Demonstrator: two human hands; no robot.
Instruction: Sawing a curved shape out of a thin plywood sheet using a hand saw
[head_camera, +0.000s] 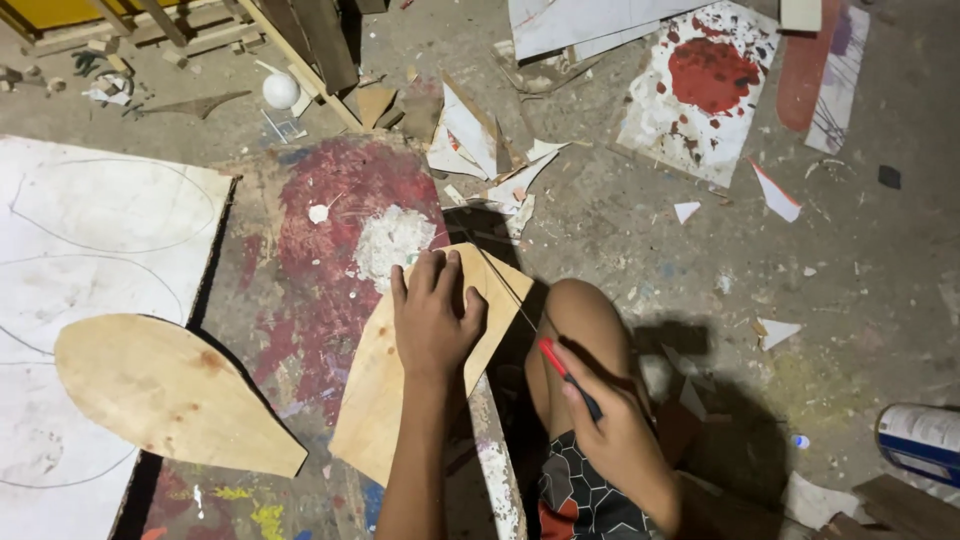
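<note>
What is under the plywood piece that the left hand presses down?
The plywood piece lies on a paint-stained board. The left hand and the plywood hide the surface directly beneath.

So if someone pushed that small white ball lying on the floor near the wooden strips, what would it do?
The small white ball would probably roll, being round and lying loose on the grey concrete floor. It likely wouldn't travel far: wooden strips and scraps crowd it. It looks light, though that's a guess.

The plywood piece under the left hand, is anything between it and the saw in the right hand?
Nothing visible. The left hand lies flat on the plywood piece, and the thin saw blade held by the right hand already meets its right edge.
</note>
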